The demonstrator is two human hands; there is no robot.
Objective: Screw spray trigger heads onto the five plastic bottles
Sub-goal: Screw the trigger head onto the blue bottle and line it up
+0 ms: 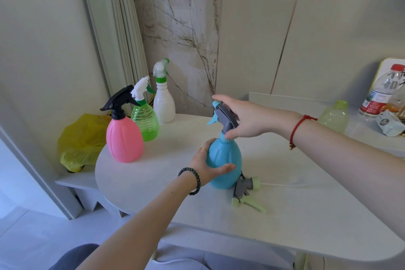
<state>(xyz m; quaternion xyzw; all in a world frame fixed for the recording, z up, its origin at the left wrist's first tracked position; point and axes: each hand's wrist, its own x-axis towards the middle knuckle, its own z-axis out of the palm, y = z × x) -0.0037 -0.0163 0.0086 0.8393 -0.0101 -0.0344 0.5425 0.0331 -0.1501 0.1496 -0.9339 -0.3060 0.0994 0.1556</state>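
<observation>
Both hands work the blue bottle, upright near the middle of the pale round desk: left hand clasps its belly, right hand grips the grey trigger head at the neck. A loose green-grey head lies just behind the bottle's base. Pink, green and white bottles, all capped, stand at the far left edge, beside a yellow bag. Curtain and marble panel back the desk.
</observation>
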